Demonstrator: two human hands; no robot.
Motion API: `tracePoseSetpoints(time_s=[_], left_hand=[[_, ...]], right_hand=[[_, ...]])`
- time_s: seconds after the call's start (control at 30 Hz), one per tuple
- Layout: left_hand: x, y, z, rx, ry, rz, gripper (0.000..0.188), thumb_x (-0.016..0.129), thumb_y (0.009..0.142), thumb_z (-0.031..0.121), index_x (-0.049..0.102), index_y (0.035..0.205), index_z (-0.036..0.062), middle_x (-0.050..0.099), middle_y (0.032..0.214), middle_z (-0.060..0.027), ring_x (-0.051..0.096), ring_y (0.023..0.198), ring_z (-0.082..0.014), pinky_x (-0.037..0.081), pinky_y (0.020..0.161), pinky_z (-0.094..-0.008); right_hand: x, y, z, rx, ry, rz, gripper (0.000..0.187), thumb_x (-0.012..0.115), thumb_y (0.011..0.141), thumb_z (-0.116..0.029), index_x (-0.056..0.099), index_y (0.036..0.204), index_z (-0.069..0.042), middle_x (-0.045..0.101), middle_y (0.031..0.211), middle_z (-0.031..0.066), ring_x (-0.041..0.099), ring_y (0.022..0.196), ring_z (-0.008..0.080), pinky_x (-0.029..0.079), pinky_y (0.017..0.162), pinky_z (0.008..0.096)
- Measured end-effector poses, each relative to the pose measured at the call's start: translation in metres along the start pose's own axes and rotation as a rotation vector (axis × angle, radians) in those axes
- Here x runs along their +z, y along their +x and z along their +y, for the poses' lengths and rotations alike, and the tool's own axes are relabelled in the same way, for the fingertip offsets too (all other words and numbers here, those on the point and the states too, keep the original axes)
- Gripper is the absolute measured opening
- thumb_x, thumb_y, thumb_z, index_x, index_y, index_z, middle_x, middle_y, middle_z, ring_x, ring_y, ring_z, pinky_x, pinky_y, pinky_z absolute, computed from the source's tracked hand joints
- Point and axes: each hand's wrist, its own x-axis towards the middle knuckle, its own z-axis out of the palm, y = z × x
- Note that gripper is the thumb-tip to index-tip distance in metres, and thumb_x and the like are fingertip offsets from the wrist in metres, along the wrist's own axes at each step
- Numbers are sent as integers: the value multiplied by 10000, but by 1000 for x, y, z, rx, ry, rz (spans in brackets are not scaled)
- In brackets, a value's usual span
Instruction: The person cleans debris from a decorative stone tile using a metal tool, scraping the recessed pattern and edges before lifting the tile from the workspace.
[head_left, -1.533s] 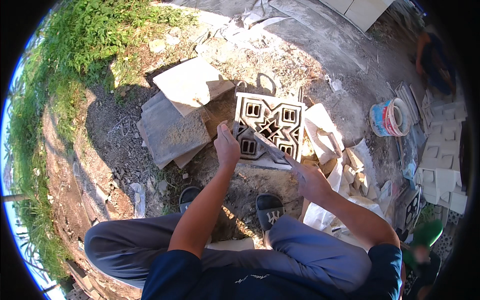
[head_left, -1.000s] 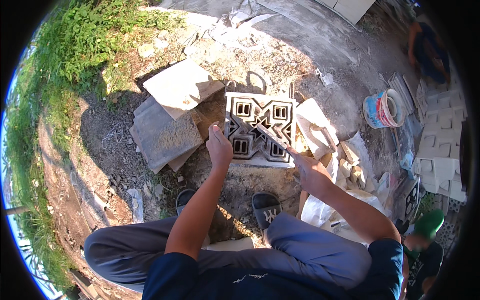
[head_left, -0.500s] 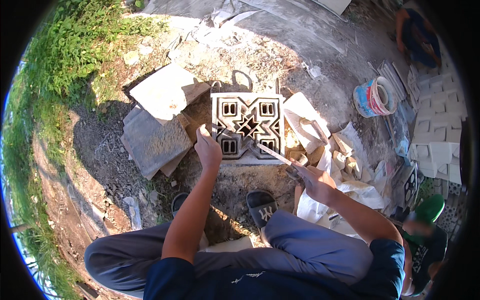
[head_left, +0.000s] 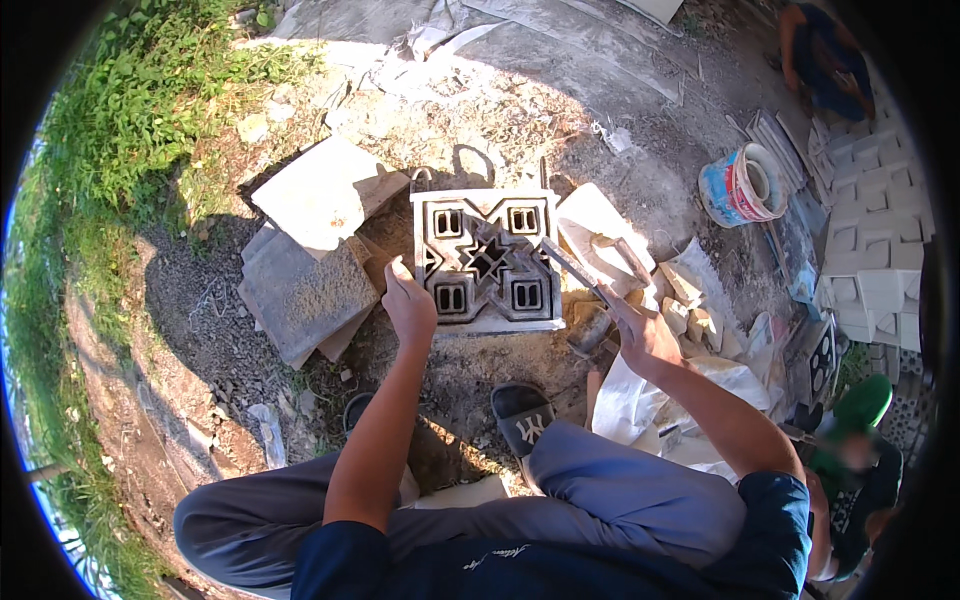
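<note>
In front of my feet lies a square patterned mould (head_left: 490, 326), pale with dust. It has a star-shaped opening in the middle and slotted squares at its corners. My right hand (head_left: 648, 338) grips a long, thin, flat strip (head_left: 578, 269), whose far end reaches the mould's right edge. Beside the mould's left edge is my left hand (head_left: 410, 308), its fingers bent and pressed together. Whether anything is between those fingers is hidden.
Flat slabs (head_left: 310, 285) are stacked left of the mould. Broken pieces (head_left: 682, 290) and white sacking (head_left: 640, 390) lie to its right. A blue-and-red bucket (head_left: 728, 192) stands farther right, near stacked pale blocks (head_left: 875, 250). Two people are at the right edge.
My right hand has drawn the strip rightward and up, from over the mould's lower right part to its right edge. The left hand has shifted slightly, staying beside the mould.
</note>
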Motion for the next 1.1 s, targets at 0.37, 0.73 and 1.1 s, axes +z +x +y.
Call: tracePoseSetpoints(time_s=[0.37, 0.73, 1.1], left_hand=[[4, -2, 2, 97, 31, -5, 473, 311, 1064, 328, 537, 1280, -27, 638, 970, -318, 589, 904, -519, 435, 799, -560], [1, -2, 11, 670, 307, -150, 439, 477, 1011, 215, 481, 1408, 27, 356, 1509, -273, 382, 1329, -486, 339, 1105, -530], [1, 2, 21, 650, 375, -307, 479, 501, 1004, 222, 447, 1466, 108, 296, 1583, -212, 388, 1334, -464, 336, 1119, -511]], right_hand=[[12, 30, 26, -151, 71, 288, 460, 516, 972, -78, 527, 1421, -179, 695, 973, 257, 687, 861, 432, 544, 729, 496], [8, 135, 143, 250, -248, 353, 283, 612, 943, -280, 658, 1118, -64, 698, 1000, 218, 664, 905, 444, 528, 772, 525], [0, 155, 123, -171, -297, 617, 135, 695, 825, -77, 726, 947, -27, 691, 897, 186, 673, 793, 351, 534, 716, 441]])
